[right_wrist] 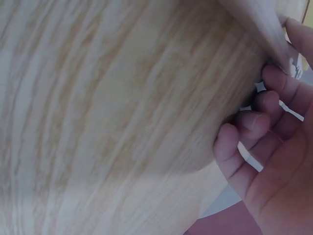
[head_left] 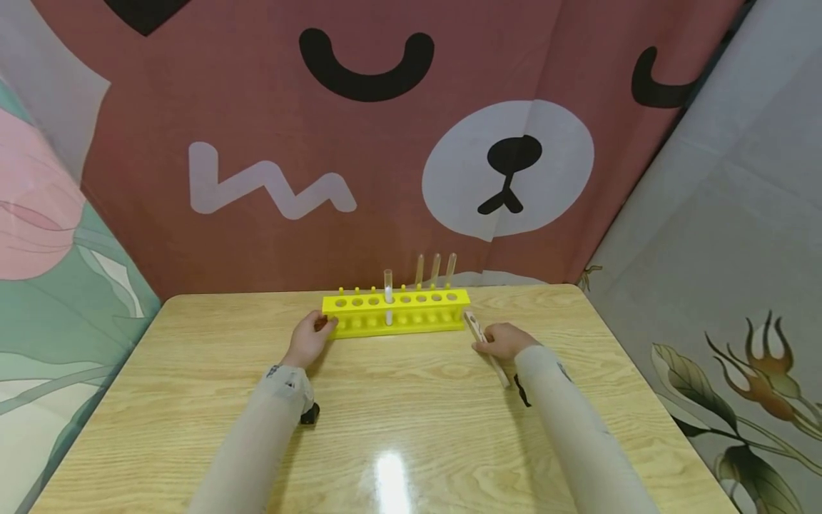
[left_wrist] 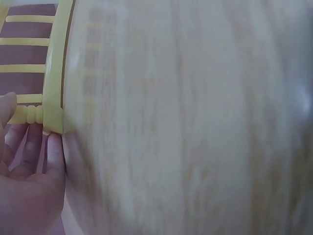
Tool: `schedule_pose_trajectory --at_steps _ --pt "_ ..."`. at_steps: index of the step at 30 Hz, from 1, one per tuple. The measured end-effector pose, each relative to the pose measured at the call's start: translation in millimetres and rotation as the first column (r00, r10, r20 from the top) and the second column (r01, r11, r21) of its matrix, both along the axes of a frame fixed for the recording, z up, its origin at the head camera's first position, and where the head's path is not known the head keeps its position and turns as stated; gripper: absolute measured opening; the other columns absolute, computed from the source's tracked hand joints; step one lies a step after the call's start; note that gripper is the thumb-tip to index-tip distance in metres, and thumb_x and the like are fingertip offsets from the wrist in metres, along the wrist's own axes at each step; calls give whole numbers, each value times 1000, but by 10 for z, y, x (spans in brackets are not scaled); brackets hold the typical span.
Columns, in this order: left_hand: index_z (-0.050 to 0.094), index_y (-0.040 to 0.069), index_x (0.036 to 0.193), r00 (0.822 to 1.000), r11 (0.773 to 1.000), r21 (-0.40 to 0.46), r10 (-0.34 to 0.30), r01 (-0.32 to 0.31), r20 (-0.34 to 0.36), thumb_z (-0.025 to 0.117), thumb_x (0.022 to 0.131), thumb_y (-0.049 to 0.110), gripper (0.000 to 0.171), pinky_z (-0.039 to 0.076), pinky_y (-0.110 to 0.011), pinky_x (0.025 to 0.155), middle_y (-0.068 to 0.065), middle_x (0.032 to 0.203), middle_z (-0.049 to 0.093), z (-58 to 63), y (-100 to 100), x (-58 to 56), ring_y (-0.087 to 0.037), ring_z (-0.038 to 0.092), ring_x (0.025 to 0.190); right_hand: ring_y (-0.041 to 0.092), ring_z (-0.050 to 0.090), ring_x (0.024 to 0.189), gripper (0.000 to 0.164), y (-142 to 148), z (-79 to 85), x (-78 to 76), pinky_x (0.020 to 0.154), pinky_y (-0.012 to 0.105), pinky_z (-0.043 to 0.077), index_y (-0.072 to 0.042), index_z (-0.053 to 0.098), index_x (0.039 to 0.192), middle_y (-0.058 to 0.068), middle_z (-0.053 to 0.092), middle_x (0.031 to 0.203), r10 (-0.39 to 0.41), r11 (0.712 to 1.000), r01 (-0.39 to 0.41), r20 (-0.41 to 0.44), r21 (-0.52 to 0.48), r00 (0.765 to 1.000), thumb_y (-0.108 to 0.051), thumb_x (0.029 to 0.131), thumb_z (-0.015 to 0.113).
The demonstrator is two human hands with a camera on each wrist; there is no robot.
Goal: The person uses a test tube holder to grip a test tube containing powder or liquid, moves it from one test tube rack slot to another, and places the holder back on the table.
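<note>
Presently, the left hand [head_left: 308, 339] has its fingers bent about the left end of the yellow rack [head_left: 411, 330], which stands near the far edge of the table [head_left: 385, 400]. The right hand [head_left: 509, 341] is closed on a wooden clamp [head_left: 477, 328], whose tip points to the rack's right end – just beside it.

To do this step well, I would judge, the left hand should press the rack lightly, without pulling it, since a tilt could disturb the upright tube [head_left: 388, 291]. The clamp is best held near its middle, with its tip turned away from the three tubes [head_left: 436, 265] on the back pegs, as glass may break by a small knock.

Only the head view gives the tubes and the white filling of the upright one. The left wrist view adds how the fingertips touch the rack's base rail, and the right wrist view shows the fingers curled at the clamp – whether its jaws are parted, I cannot tell.
</note>
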State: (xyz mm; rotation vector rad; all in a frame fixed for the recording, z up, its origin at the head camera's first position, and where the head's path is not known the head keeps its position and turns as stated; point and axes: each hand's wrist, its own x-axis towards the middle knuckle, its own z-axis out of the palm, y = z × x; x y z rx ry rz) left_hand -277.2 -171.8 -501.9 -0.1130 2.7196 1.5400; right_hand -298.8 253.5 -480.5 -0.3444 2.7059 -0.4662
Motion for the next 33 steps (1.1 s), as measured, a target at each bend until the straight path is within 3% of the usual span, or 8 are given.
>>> schedule_pose_trajectory --at_steps 11,33 --pt "54 -3 120 1000 998 61 25 -25 -3 55 106 25 31 41 -53 107 -25 130 57 -14 21 12 -39 52 122 15 40 58 39 66 -78 11 55 29 35 -12 54 79 0 43 65 2 1000 -2 -55 -11 998 -43 101 60" --pt "55 -2 115 997 996 79 46 -41 -60 57 105 18 22 45 -49 97 -23 120 59 -101 24 -4 -37 55 113 14 38 55 39 41 -62 27 53 29 34 -13 51 75 0 41 63 8 1000 -9 -98 -11 995 -40 102 59"
